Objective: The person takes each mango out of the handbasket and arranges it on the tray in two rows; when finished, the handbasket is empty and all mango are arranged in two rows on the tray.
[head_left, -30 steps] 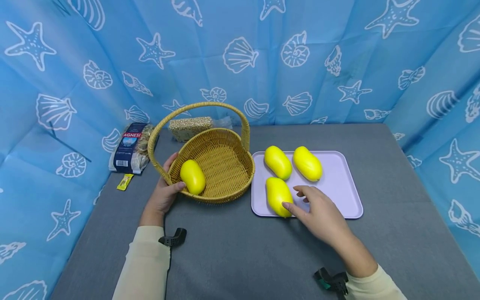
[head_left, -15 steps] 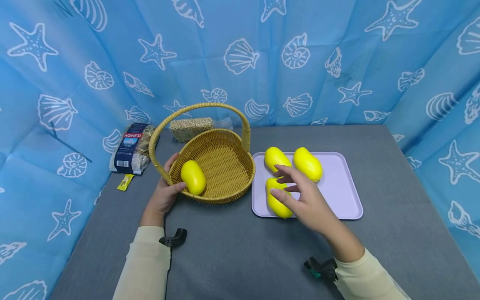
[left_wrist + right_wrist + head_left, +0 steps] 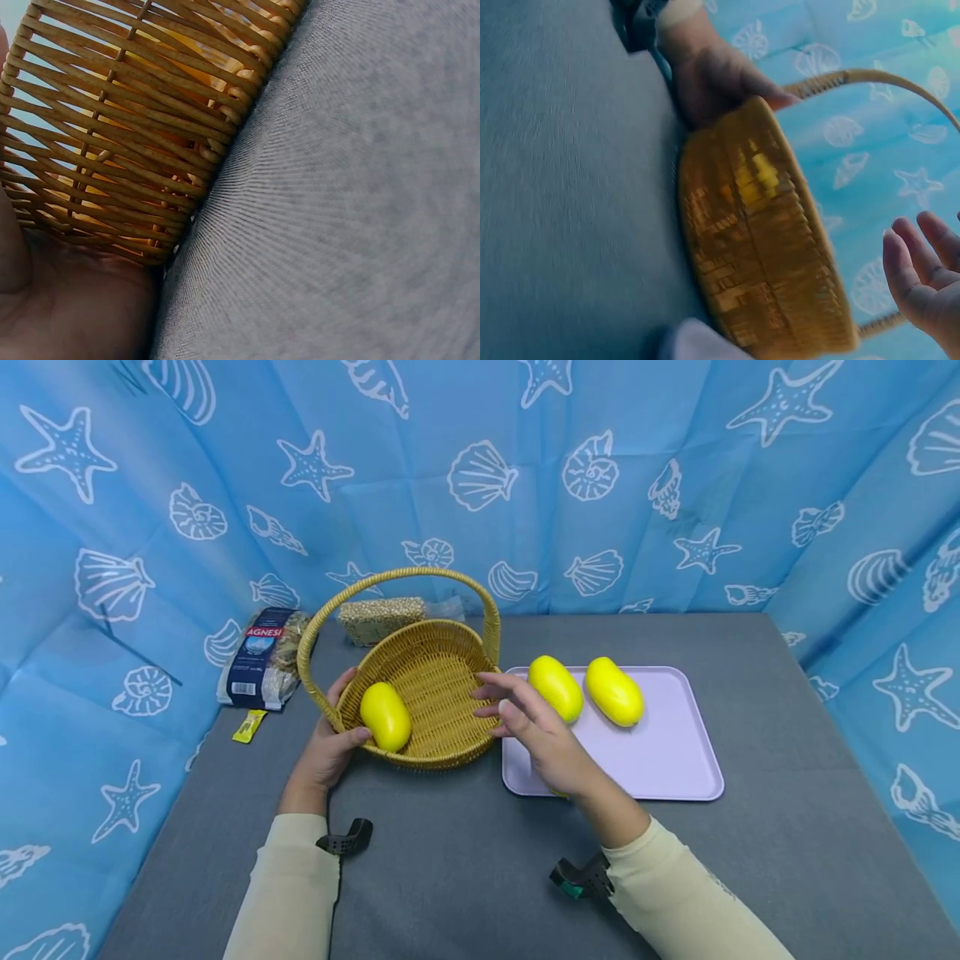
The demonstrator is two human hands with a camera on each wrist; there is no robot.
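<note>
My left hand (image 3: 330,745) grips the left rim of a wicker basket (image 3: 450,706), thumb over the edge beside a yellow mango (image 3: 386,717) lying inside. In the left wrist view that palm lies against the woven side (image 3: 112,127). Above the gap between basket and tray hovers my right hand (image 3: 543,739), fingers loosely spread and holding nothing, fingertips over the basket's right rim. The right wrist view shows its fingers (image 3: 922,262) apart. Two mangoes, one left (image 3: 555,689) and one right (image 3: 615,692), lie on a lilac tray (image 3: 675,760); another is almost wholly hidden under my right hand.
Behind the basket lies a clear pack of grains (image 3: 382,618). To its left are an Agnesi pasta bag (image 3: 258,656) and a small yellow sachet (image 3: 249,725). A blue shell-print curtain (image 3: 480,527) borders the grey table (image 3: 450,860).
My right hand has lifted away from the front mango on the tray and moved left to the basket's right rim. The left hand and the basket have stayed still.
</note>
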